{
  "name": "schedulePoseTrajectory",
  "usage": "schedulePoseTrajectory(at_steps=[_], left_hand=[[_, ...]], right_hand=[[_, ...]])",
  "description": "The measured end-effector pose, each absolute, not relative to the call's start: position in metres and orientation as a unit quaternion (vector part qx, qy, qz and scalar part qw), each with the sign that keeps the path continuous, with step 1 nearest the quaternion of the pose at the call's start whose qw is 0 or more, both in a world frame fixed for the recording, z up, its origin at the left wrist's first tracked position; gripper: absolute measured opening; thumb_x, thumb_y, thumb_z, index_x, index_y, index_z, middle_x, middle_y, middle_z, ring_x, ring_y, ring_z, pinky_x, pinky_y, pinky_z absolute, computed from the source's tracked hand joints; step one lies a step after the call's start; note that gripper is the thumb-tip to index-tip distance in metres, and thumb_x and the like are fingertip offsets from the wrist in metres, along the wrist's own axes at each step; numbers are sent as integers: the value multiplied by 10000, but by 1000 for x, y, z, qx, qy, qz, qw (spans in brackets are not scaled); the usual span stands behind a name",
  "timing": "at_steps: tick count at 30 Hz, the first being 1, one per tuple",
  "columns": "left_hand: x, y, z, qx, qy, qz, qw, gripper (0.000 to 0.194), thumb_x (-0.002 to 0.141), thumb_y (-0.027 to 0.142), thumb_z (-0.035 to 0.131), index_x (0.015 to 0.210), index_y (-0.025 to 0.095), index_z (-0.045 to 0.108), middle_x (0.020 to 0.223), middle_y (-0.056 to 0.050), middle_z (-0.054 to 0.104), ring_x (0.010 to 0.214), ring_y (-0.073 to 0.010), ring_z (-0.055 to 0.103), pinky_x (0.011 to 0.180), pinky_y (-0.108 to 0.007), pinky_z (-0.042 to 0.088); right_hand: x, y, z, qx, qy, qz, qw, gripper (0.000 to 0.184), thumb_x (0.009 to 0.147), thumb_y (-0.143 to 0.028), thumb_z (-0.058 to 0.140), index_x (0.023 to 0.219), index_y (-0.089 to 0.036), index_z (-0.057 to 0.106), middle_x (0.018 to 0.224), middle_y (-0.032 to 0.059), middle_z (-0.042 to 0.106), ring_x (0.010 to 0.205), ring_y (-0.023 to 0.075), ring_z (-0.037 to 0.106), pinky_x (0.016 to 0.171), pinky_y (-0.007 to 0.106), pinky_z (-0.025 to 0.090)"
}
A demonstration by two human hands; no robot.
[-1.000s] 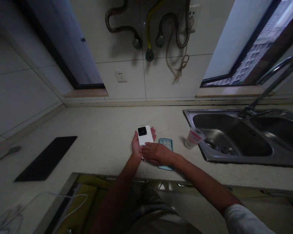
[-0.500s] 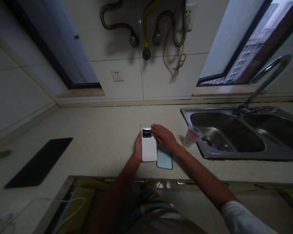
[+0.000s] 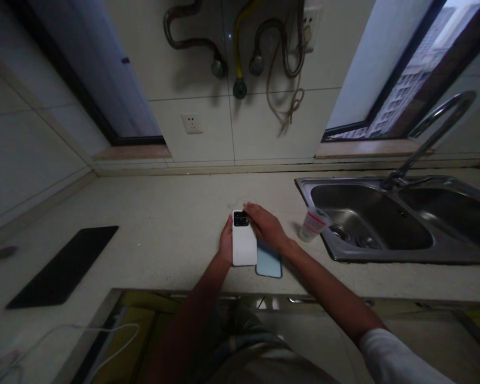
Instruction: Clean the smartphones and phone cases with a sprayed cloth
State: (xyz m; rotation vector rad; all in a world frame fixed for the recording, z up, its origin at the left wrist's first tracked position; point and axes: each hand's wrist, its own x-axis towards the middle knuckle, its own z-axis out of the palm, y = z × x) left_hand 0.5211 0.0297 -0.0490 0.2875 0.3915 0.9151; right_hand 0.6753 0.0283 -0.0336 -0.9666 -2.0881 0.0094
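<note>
A white smartphone (image 3: 244, 246) with a black camera block lies back side up, just over the counter's front part. My left hand (image 3: 226, 242) is closed along its left edge. At the upper right corner, my right hand (image 3: 266, 224) grips the phone, its fingertips bent over the corner beside the camera block; the thumb is hidden. Partly under my right hand and wrist is a flat light blue phone or phone case (image 3: 269, 261) with a dark rim; which of the two I cannot tell. It lies right beside the white phone.
A clear plastic cup (image 3: 314, 224) with red print leans at the rim of the steel double sink (image 3: 334, 253). A black flat mat (image 3: 64, 269) lies to the left on the counter (image 3: 176, 224), with a white cable (image 3: 100, 326) near the corner.
My right hand's fingertips have shifted slightly left, onto the edge of the camera block. My left hand and both flat objects stay almost where they were.
</note>
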Motion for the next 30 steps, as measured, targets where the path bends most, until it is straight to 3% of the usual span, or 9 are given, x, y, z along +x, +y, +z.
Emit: schedulePoseTrajectory(at_steps=[6,12,17,23,30], left_hand=[[517,28,-48,125,202,383,893,571,955,582,409,1180,135,686,992,-133,761,900,-285,732,827,-397,564],[524,22,-46,125,222,352,901,578,945,593,432,1208,142,677,977,-130,763,918,-289,729,824,-395,566],[528,21,-43,112,235,398,879,599,954,596,408,1282,153,642,1054,-129,750,1027,-286,706,910,-404,546],[523,30,-47,106,187,439,872,817,903,740,334,1396,126,551,1284,-198,656,1249,-322,594,1078,-476,434],[510,36,-43,74,191,568,797,696,965,624,334,1444,143,487,1311,-179,646,1286,-280,571,1098,-469,429]], right_hand=[[675,27,-32,-399,-806,16,437,408,1019,-244,449,1417,-197,523,1472,131,539,1345,243,538,1124,456,476],[669,25,-32,-436,-801,-20,410,298,1014,-217,460,1223,-174,668,1377,148,624,1303,254,578,1135,489,454],[660,22,-36,-383,-857,-27,345,344,983,-162,524,1311,-187,622,1428,131,584,1376,230,504,1174,470,406],[655,9,-37,-276,-928,-18,249,391,955,-100,534,1336,-150,605,1456,146,550,1407,234,461,1164,466,412],[654,-12,-29,-196,-958,43,206,435,917,-70,575,1339,-172,605,1395,117,615,1365,197,514,1156,420,418]])
